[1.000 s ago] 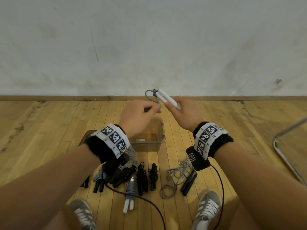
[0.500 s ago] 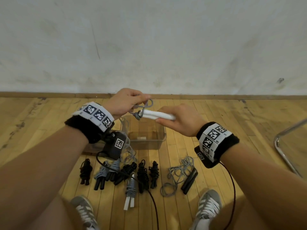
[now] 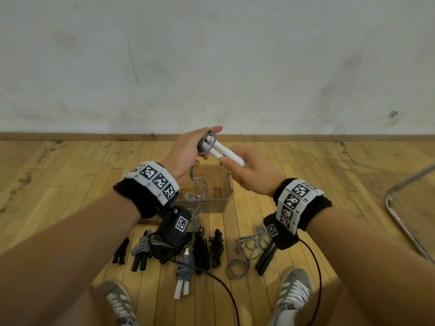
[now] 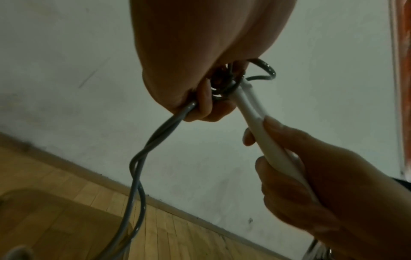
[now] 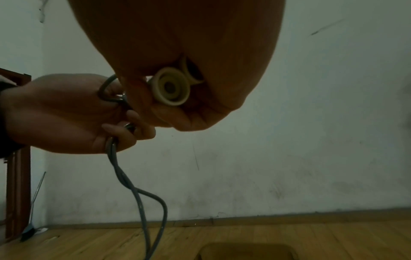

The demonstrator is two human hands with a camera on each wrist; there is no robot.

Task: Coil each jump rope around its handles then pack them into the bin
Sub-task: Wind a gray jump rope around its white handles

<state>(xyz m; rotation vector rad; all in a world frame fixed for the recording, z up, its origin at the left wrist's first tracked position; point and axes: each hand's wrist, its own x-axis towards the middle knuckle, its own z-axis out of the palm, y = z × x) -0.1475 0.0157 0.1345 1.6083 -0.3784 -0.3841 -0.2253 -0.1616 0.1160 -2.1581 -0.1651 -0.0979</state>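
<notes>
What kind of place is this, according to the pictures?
Probably a gym or sports hall, though that is a guess. The floor is narrow wooden strip flooring, the plain wall is scuffed, and several coiled jump ropes lie on the floor near a clear plastic bin.

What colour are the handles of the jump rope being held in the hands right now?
White, with a grey cord looped round them; the handles show best in the head view.
</notes>
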